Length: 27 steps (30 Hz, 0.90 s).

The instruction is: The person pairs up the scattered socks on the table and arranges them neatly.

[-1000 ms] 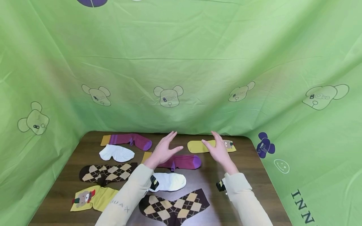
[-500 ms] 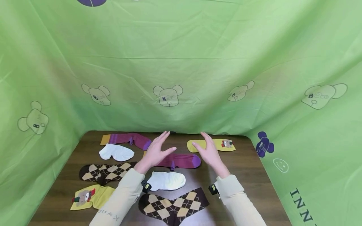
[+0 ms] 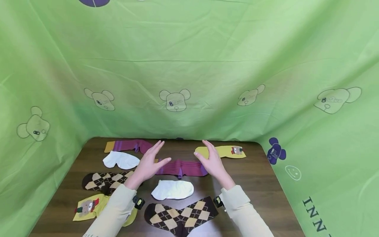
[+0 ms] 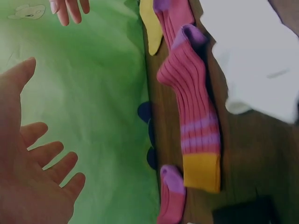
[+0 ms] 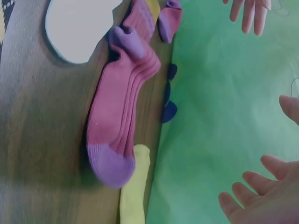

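Both hands hover above the dark wooden table, fingers extended and thumbs spread, holding nothing. In the head view the left hand [image 3: 148,164] is between two magenta socks, one at the back left [image 3: 127,145] and one in the middle [image 3: 183,168]. My right hand [image 3: 212,162] overlaps the toe of the middle sock and part of a yellow sock [image 3: 223,151] at the back right. Each wrist view shows its hand with straight, parted fingers: the left hand [image 4: 37,163] and the right hand [image 5: 261,186]. A white sock [image 3: 173,190] lies nearer the body.
On the left lie another white sock [image 3: 120,160], a brown argyle sock [image 3: 102,181] and a yellow sock with a bear [image 3: 88,207], partly behind the left sleeve. A second argyle sock [image 3: 182,216] lies at the front. Green printed cloth [image 3: 177,72] encloses the table's back and sides.
Both hands have moved to the left, staying spread and apart. More of the yellow sock at the back right now shows. The socks lie where they were.
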Motion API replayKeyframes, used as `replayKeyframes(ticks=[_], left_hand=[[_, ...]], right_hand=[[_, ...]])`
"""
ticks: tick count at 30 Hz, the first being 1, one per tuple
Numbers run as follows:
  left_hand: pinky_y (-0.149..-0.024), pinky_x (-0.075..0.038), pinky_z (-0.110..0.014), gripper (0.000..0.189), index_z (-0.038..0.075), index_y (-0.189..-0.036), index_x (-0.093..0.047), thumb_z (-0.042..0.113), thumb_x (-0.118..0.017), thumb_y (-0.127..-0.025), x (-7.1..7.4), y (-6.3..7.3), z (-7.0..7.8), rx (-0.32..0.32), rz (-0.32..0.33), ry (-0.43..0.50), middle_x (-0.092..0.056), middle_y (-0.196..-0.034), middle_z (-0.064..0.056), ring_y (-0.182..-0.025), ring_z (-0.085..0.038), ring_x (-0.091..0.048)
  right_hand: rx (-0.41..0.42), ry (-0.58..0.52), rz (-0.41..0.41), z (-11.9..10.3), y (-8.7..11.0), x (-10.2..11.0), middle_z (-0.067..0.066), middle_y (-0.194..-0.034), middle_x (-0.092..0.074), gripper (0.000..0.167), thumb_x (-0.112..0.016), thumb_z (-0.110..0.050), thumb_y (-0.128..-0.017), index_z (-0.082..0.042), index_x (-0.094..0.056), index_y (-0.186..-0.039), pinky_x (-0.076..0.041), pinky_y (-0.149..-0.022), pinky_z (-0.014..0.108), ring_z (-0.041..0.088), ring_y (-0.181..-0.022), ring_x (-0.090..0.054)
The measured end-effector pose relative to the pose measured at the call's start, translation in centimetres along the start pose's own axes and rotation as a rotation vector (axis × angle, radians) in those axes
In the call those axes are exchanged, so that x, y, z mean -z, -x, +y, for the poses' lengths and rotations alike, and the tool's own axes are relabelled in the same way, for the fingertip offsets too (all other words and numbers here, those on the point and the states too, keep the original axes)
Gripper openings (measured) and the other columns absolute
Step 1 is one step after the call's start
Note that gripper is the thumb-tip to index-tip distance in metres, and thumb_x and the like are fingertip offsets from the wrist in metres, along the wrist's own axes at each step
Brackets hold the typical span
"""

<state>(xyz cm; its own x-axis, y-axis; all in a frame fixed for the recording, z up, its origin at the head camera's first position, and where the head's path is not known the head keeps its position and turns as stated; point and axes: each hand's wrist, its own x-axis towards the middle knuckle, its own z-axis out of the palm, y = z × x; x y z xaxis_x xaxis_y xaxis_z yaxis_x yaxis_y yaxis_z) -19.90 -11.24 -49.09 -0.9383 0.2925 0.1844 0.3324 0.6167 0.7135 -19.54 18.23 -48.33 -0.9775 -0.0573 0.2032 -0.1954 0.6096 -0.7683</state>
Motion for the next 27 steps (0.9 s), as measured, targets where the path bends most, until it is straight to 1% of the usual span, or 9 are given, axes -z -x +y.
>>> replayKeyframes(ticks=[2, 3, 8, 11, 18, 23, 27], left_hand=[[-0.113, -0.027, -0.063, 0.086, 0.017, -0.161, -0.031, 0.057, -0.066, -0.094, 0.5, 0.6, -0.6, 0.005, 0.013, -0.011, -0.023, -0.166, -0.008, -0.148, -0.039, -0.025], [-0.113, -0.024, -0.064, 0.086, 0.016, -0.161, -0.031, 0.057, -0.066, -0.094, 0.8, 1.0, -0.9, 0.010, 0.018, -0.017, -0.023, -0.166, -0.009, -0.148, -0.040, -0.025], [-0.114, -0.022, -0.065, 0.085, 0.012, -0.161, -0.031, 0.055, -0.066, -0.095, 2.0, 2.2, -2.1, 0.019, 0.047, -0.037, -0.024, -0.165, -0.013, -0.147, -0.043, -0.024], [-0.114, -0.022, -0.065, 0.085, 0.011, -0.160, -0.032, 0.053, -0.067, -0.095, 2.7, 2.9, -2.4, 0.022, 0.058, -0.035, -0.025, -0.165, -0.015, -0.148, -0.043, -0.023], [-0.112, -0.022, -0.068, 0.085, 0.012, -0.160, -0.033, 0.054, -0.068, -0.094, 4.5, 4.2, -2.6, 0.056, 0.065, -0.057, -0.025, -0.164, -0.016, -0.147, -0.045, -0.023], [-0.111, -0.023, -0.069, 0.090, 0.013, -0.160, -0.033, 0.056, -0.072, -0.091, 5.9, 4.9, -3.0, 0.065, 0.072, -0.072, -0.026, -0.164, -0.017, -0.147, -0.045, -0.023], [-0.108, -0.025, -0.071, 0.092, 0.010, -0.159, -0.034, 0.055, -0.073, -0.090, 6.9, 5.6, -3.6, 0.062, 0.079, -0.091, -0.029, -0.162, -0.020, -0.144, -0.049, -0.026]], right_hand=[[0.010, -0.006, -0.010, -0.3, 0.2, -0.3, 0.015, -0.159, -0.037, 0.072, -0.071, -0.035, -0.096, -0.008, -0.041, -0.154, -0.026, -0.116, 0.056, 0.037, -0.145, -0.032], [0.014, -0.007, -0.014, -0.4, 0.3, -0.5, 0.015, -0.159, -0.037, 0.072, -0.071, -0.035, -0.096, -0.007, -0.041, -0.154, -0.026, -0.116, 0.055, 0.037, -0.145, -0.032], [0.024, 0.001, -0.028, -0.6, 0.8, -1.3, 0.014, -0.158, -0.039, 0.072, -0.072, -0.034, -0.095, -0.007, -0.042, -0.154, -0.027, -0.116, 0.054, 0.036, -0.145, -0.033], [0.027, 0.004, -0.032, -0.7, 0.9, -1.6, 0.013, -0.158, -0.039, 0.072, -0.072, -0.035, -0.095, -0.008, -0.041, -0.154, -0.028, -0.115, 0.055, 0.035, -0.145, -0.033], [0.026, -0.018, -0.056, -1.5, 1.0, -1.9, 0.012, -0.158, -0.039, 0.072, -0.070, -0.040, -0.095, -0.012, -0.042, -0.155, -0.029, -0.114, 0.057, 0.034, -0.145, -0.033], [0.032, -0.016, -0.069, -2.2, 1.2, -2.3, 0.011, -0.158, -0.039, 0.075, -0.070, -0.044, -0.094, -0.013, -0.041, -0.155, -0.030, -0.114, 0.054, 0.031, -0.145, -0.034], [0.034, -0.017, -0.086, -2.7, 1.4, -2.7, 0.011, -0.158, -0.038, 0.077, -0.071, -0.046, -0.094, -0.013, -0.041, -0.156, -0.030, -0.115, 0.051, 0.030, -0.145, -0.034]])
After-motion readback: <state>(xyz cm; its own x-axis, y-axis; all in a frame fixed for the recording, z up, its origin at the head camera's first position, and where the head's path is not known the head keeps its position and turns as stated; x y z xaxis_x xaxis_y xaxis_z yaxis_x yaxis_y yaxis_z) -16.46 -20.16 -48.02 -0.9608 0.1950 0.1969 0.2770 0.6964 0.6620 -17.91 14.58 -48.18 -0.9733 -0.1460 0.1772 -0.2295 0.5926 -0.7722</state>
